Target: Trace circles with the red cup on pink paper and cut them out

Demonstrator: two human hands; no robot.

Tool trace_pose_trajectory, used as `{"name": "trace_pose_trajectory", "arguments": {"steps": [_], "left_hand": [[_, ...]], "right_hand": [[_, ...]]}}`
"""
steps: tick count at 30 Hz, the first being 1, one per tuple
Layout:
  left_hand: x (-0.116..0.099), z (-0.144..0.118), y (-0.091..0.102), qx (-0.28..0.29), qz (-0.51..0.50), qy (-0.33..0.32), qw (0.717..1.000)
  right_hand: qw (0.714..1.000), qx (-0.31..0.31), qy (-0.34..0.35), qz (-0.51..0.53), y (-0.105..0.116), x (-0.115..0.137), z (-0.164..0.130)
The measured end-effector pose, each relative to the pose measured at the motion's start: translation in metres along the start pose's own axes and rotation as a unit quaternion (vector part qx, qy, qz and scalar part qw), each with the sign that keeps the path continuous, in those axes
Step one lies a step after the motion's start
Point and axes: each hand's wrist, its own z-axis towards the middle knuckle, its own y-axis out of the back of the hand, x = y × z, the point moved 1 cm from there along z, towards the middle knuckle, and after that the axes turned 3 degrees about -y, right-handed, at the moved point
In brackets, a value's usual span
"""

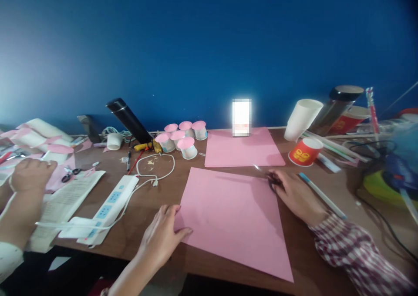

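Note:
A large pink sheet of paper (235, 217) lies flat on the brown table in front of me. My left hand (163, 230) rests at its left edge, thumb apart from the fingers and touching the sheet. In my right hand (290, 196) is a pair of scissors (259, 170), their blades pointing left above the sheet's far right corner; the handles are partly hidden by my fingers. Just beyond lies more pink paper (241, 150), apparently a stack, with a bright, blurred-out object (241, 117) at its far edge.
Several pink-topped cups (187, 148) stand left of the stack. A power strip (109, 209) with white cables lies at left, near another person's hand (32, 174). Right are a red paper cup (305, 151), stacked white cups (302, 119) and a blue-capped pen (321, 195).

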Motion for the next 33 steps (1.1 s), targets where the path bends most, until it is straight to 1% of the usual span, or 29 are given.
{"name": "trace_pose_trajectory", "arguments": {"steps": [4, 8, 10, 12, 15, 17, 22, 25, 27, 30, 31, 33], "left_hand": [[0.000, 0.000, -0.001, -0.017, -0.032, -0.014, 0.999], [0.005, 0.001, -0.008, -0.016, -0.115, -0.006, 0.993], [0.008, 0.002, -0.010, -0.046, -0.160, -0.008, 0.986], [0.010, 0.005, -0.011, -0.095, -0.200, -0.015, 0.975], [0.009, 0.009, -0.004, -0.162, -0.221, -0.051, 0.960], [0.005, 0.013, 0.003, -0.177, -0.229, -0.072, 0.955], [-0.006, 0.031, 0.022, -0.179, -0.280, -0.093, 0.939], [-0.014, 0.049, 0.032, -0.172, -0.310, -0.123, 0.927], [-0.022, 0.062, 0.038, -0.158, -0.332, -0.137, 0.920], [-0.041, 0.080, 0.043, -0.131, -0.368, -0.164, 0.906], [-0.048, 0.085, 0.043, -0.104, -0.383, -0.179, 0.901], [-0.063, 0.094, 0.041, -0.070, -0.409, -0.209, 0.885]], "right_hand": [[1.000, 0.003, -0.001, -0.005, 0.001, 0.001, 0.000], [1.000, 0.001, -0.003, -0.002, -0.001, 0.001, 0.000], [1.000, -0.002, -0.004, 0.000, -0.002, 0.000, 0.000], [1.000, -0.005, -0.003, 0.004, -0.002, -0.001, 0.000], [0.999, -0.016, -0.008, 0.033, -0.001, -0.002, 0.000], [0.996, -0.018, -0.018, 0.083, -0.001, -0.004, -0.001], [0.977, -0.046, -0.034, 0.206, 0.001, -0.006, 0.000], [0.954, -0.038, -0.089, 0.283, 0.003, -0.003, 0.000], [0.930, -0.028, -0.120, 0.346, 0.006, 0.001, 0.000], [0.903, 0.003, -0.127, 0.411, 0.010, 0.006, 0.000], [0.898, 0.013, -0.125, 0.423, 0.011, 0.007, 0.000], [0.888, 0.026, -0.125, 0.442, 0.012, 0.006, 0.001]]}}
